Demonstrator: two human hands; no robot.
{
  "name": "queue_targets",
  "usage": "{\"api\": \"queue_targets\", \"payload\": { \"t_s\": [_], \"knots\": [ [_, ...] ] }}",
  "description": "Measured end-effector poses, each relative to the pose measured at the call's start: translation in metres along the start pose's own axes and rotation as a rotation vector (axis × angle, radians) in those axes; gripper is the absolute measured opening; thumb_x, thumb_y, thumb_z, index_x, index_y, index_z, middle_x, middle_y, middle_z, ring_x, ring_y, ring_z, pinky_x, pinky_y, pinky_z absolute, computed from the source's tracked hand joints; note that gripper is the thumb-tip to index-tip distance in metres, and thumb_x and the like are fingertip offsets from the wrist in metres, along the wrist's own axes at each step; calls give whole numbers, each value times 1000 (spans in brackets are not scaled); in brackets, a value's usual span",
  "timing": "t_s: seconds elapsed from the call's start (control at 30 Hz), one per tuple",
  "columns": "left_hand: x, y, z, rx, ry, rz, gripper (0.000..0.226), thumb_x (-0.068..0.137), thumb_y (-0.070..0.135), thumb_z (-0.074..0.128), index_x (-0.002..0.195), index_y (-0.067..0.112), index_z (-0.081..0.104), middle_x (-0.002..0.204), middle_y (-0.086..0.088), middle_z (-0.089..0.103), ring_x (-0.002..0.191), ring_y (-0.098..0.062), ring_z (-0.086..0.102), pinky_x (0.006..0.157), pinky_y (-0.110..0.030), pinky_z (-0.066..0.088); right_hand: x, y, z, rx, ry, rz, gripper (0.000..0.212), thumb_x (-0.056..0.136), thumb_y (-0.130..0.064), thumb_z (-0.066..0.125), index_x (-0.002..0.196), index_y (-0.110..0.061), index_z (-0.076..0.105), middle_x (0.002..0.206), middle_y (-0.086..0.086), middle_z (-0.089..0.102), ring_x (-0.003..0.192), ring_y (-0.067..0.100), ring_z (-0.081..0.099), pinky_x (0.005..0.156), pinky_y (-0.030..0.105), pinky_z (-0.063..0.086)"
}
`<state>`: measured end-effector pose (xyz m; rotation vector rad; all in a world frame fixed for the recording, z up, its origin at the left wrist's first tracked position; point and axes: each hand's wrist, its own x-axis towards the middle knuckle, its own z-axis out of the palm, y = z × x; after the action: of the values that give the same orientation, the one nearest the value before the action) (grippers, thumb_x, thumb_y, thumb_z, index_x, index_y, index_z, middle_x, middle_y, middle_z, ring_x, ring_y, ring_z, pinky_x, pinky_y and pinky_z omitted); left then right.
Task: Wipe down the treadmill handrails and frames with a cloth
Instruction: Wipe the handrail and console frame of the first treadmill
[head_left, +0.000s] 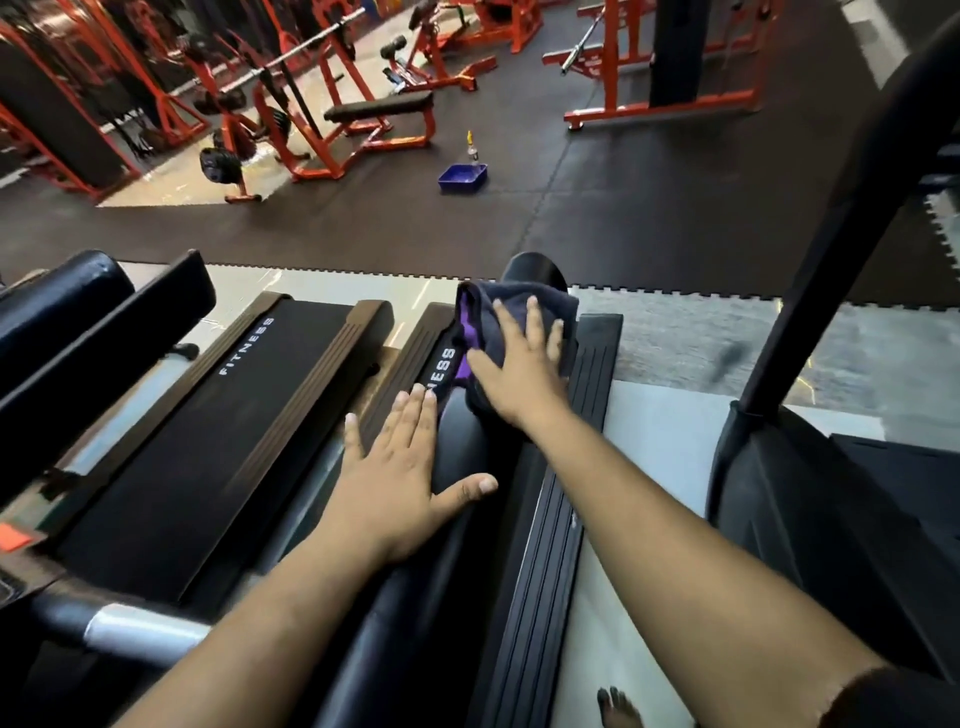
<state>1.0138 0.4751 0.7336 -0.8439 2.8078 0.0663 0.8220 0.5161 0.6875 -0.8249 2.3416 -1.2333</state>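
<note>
A thick black treadmill handrail (467, 452) runs from the bottom centre up to its rounded end (535, 273). A dark navy and purple cloth (478, 317) is draped over the rail near that end. My right hand (519, 364) presses flat on the cloth with fingers spread. My left hand (400, 462) lies flat on the left side of the same rail, fingers straight, thumb stretched across the top. Below the rail lies this treadmill's belt with its ribbed side rail (550, 545).
A second treadmill (218, 431) marked FITNESS lies to the left. A black upright post (831, 249) and machine base stand at right. On the dark floor mats beyond are a blue tray (462, 177), a spray bottle (471, 148) and orange weight benches (379, 114).
</note>
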Motion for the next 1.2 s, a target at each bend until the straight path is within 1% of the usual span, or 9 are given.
{"api": "queue_targets", "payload": {
  "t_s": [0.13, 0.33, 0.5, 0.63, 0.8, 0.9, 1.07, 1.13, 1.2],
  "knots": [
    [0, 1, 3, -64, 34, -8, 136, 52, 104, -19, 160, 22, -21, 168, 8, -25, 148, -3, -32, 125, -52, -16, -47, 20, 15, 36, -7, -134, 73, 97, -49, 59, 159, -48, 21, 171, -14, -12, 156, 24, -20, 123, 66, 10],
    [2, 0, 3, -49, 32, -7, 135, 53, 103, -17, 161, 20, -22, 168, 6, -27, 147, -3, -32, 125, -55, -13, 42, -1, -12, -10, 10, -26, 69, 97, -52, 57, 158, -47, 26, 172, -14, -7, 157, 28, -16, 120, 71, 13],
    [4, -1, 4, -71, 42, 1, 138, 51, 104, -18, 161, 20, -22, 168, 6, -28, 151, -5, -29, 124, -57, -14, 11, 2, -1, -49, 14, -71, 67, 99, -51, 54, 159, -45, 24, 172, -14, -9, 157, 25, -16, 119, 72, 12],
    [17, 2, 0, -62, 35, 11, 138, 50, 102, -21, 160, 20, -24, 166, 7, -31, 152, -7, -30, 123, -59, -15, 0, 30, 8, 33, 31, -186, 66, 99, -47, 58, 157, -49, 28, 172, -14, -3, 158, 21, -14, 124, 64, 8],
    [66, 19, -11, -20, 42, 21, 136, 52, 102, -20, 161, 20, -22, 167, 6, -29, 146, -4, -34, 123, -61, -13, 87, 33, -19, 123, 77, -61, 67, 101, -40, 58, 160, -39, 28, 173, -5, 0, 158, 29, -9, 126, 49, 3],
    [107, 30, -18, -42, 53, 7, 138, 51, 102, -20, 162, 19, -19, 169, 6, -25, 144, 0, -33, 123, -61, -12, 99, 39, -24, 118, 63, -88, 68, 101, -39, 58, 161, -38, 26, 173, -3, -2, 158, 31, -11, 126, 41, 1],
    [164, 47, -30, -163, 29, -49, 144, 46, 104, -20, 162, 19, -17, 171, 5, -20, 151, -2, -23, 123, -59, -14, 78, 71, -14, 129, 18, -313, 72, 88, -62, 41, 157, -48, 26, 168, -21, -9, 155, 14, -19, 121, 30, -2],
    [182, 49, -34, -219, 3, -75, 140, 52, 105, -10, 163, 19, -15, 172, 5, -14, 157, -7, -14, 123, -59, -12, 101, 70, -21, 106, 12, -286, 74, 84, -65, 36, 156, -50, 27, 167, -24, -9, 155, 14, -19, 122, 35, 4],
    [205, 48, -42, -314, 14, -116, 134, 60, 104, 3, 165, 21, -9, 174, 3, 2, 159, -12, 1, 123, -62, -7, 126, 64, -33, 34, 0, -273, 75, 84, -66, 37, 157, -50, 27, 171, -18, -6, 157, 17, -12, 122, 49, 16]
  ]
}}
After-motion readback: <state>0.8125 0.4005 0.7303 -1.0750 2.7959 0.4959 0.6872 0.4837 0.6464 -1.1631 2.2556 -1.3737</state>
